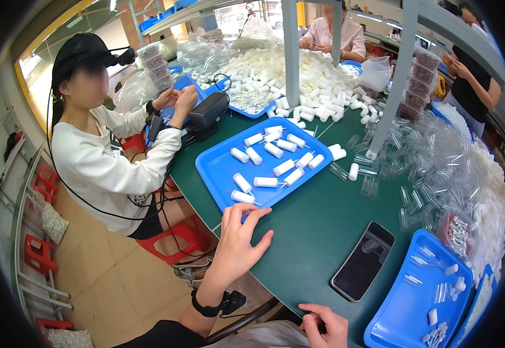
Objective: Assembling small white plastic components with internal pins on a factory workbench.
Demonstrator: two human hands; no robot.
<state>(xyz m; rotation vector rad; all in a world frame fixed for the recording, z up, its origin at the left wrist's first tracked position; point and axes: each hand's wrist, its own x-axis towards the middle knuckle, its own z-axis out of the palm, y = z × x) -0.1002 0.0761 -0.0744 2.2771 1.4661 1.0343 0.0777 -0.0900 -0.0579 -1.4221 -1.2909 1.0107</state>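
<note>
My left hand (241, 240) reaches to the near corner of a large blue tray (206, 159), its thumb and fingers apart. The fingertips are at the tray's rim; whether they press on it I cannot tell. In the tray lie several white cylinders (242, 182) with thin stems, some upright and some tipped over. At the table's near edge my right hand (327, 327) rests with loosely bent fingers, partly apart, and nothing shows in it. A black phone (363, 261) lies face up on the table beyond that hand.
A second blue tray (403, 290) at right holds clear tubes, white cylinders and small white parts. Clear tubes (432, 156) are heaped behind it. A big pile of white cylinders (299, 75) covers the far table. Grey posts (391, 87) stand there. A co-worker (113, 151) sits at left.
</note>
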